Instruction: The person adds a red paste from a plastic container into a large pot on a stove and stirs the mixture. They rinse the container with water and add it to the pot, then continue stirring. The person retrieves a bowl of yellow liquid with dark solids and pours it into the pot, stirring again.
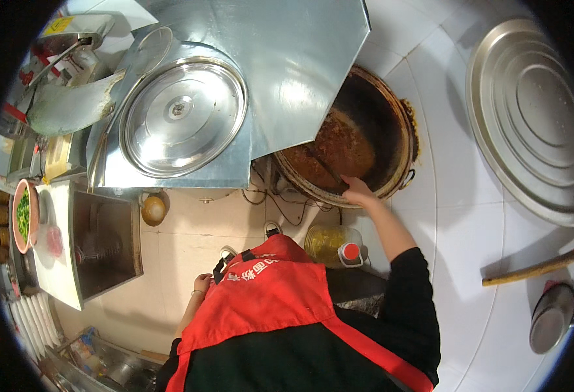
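My right hand (358, 191) grips the end of a dark, long-handled utensil (327, 168) over the near rim of a large blackened pot (390, 132). The utensil's far end reaches into reddish-brown food (343, 142) in the pot, and its tip cannot be made out. A sheet-metal cover (287, 73) hides the pot's left part. Low at my left side, beside the red apron (267, 289), is my left hand (202, 283); its fingers are partly hidden, and whether they hold anything cannot be told.
A round steel lid (184, 117) lies on the metal counter at the left. An oil jug (333, 245) with a red cap stands below the pot, near cables (287, 210). Farther left are a bowl of chopped greens (23, 215) and an open-fronted cabinet (105, 245). A large round metal lid (527, 117) is at the right.
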Tool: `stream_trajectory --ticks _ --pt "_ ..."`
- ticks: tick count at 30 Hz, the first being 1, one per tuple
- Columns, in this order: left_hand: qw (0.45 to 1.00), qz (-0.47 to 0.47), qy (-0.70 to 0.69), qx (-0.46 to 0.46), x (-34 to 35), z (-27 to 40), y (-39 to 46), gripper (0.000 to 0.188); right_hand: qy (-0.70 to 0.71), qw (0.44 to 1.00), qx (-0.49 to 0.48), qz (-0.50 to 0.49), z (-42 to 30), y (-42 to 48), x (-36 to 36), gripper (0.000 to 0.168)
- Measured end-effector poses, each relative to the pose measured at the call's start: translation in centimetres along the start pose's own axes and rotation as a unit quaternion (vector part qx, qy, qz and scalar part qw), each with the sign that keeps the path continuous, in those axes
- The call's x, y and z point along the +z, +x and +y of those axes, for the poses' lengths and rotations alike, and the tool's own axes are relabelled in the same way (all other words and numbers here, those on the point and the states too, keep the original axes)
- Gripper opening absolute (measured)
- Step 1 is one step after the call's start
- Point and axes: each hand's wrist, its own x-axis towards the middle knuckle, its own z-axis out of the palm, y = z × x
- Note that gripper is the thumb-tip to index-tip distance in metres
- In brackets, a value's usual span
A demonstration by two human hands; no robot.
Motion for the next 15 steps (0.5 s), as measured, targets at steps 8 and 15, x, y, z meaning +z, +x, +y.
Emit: stream_trajectory --ticks 8,15 --pt "0.999 -0.016 -0.038 -0.009 0.1 1.2 0.2 0.02 -0.238 0.969 -0.038 0.048 -0.8 -12.3 -8.9 0.056" --pt "1.0 -0.013 0.013 -0.015 1.0 3.1 0.1 0.022 -0.346 0.937 0.01 0.049 5.5 -3.9 -3.6 0.058"
